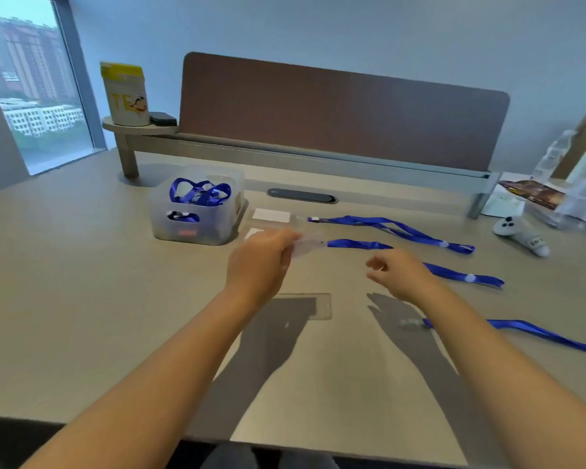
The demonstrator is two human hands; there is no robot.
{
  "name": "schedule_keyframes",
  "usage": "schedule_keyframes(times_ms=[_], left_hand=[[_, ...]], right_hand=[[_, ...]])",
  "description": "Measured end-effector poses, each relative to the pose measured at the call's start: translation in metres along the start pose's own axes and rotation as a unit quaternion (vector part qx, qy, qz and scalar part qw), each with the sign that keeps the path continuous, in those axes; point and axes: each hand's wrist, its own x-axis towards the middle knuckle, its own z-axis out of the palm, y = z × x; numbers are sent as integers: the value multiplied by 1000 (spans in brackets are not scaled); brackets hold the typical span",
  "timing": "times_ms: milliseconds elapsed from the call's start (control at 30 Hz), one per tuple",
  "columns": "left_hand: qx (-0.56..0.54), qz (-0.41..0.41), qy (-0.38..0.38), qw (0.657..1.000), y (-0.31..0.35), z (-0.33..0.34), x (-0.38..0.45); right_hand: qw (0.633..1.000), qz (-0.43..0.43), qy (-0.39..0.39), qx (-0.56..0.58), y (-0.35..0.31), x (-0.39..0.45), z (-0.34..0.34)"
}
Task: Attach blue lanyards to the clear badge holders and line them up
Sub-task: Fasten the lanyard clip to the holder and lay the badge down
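My left hand [261,262] grips a clear badge holder [307,247] with a blue lanyard [454,274] clipped to its right end; the strap runs right behind my right hand. My right hand [398,275] hovers over that strap with its fingers loosely curled and nothing visibly in them. Farther back lies another badge holder [271,215] with a white card, joined to a second lanyard [396,228]. An empty clear holder [320,306] lies flat nearer to me. A loose third lanyard [538,333] lies at the right with its clip pointing left.
A translucent bin [197,211] holding more blue lanyards stands left of the holders. A white controller [521,233], a plastic bottle [552,154] and clear packaging sit at the far right. A brown divider panel [342,110] closes the back of the desk.
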Motion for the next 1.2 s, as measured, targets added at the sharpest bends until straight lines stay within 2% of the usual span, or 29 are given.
schedule_keyframes(times_ms=[133,300,500,633,733,833,1000,1200], left_hand=[[19,46,-28,998,29,27,-22],[25,45,-59,997,41,42,-32],[72,12,-90,993,47,46,-33],[94,-11,-90,991,52,47,-30],[76,-29,-83,993,55,48,-30],[22,-31,-67,997,61,43,-29],[-92,-47,-42,994,62,33,-27],[-225,-116,-21,967,55,24,-29]], right_hand=[[998,59,-17,-6,46,-34,10],[997,53,-45,-40,72,-46,21],[998,28,14,-54,73,-47,28],[994,-13,91,64,58,-47,31],[980,-49,106,160,39,-48,25],[964,-43,91,248,18,-48,20],[913,-39,14,406,-9,-56,12],[887,-22,11,460,-21,-66,2]])
